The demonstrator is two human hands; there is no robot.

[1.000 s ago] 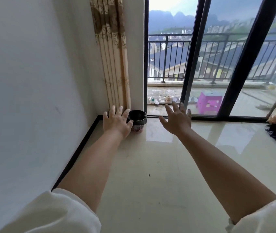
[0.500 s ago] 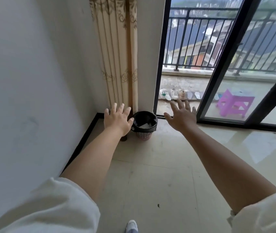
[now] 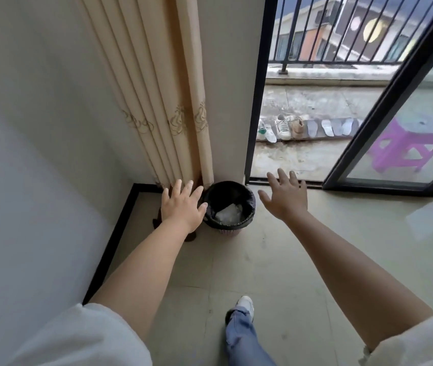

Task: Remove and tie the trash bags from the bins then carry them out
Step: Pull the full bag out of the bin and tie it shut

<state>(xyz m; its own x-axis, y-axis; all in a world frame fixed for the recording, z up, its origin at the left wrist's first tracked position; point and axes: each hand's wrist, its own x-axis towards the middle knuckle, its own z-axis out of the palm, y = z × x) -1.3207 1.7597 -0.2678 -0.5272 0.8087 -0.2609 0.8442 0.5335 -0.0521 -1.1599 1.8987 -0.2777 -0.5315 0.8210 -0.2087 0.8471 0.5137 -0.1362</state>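
Observation:
A small round bin stands on the floor in the corner, at the foot of a beige curtain. It is lined with a black trash bag folded over its rim, and some pale crumpled waste lies inside. My left hand hovers just left of the bin with its fingers spread, holding nothing. My right hand reaches out to the right of the bin, also spread and empty. Neither hand touches the bag.
The white wall and black skirting close off the left side. The sliding glass door stands open onto a balcony with several shoes and a purple stool. My foot steps on the tiled floor.
I have walked closer to the corner, so the bin looks larger and nearer. Both hands stay spread and outstretched on either side of it. My foot has come into view.

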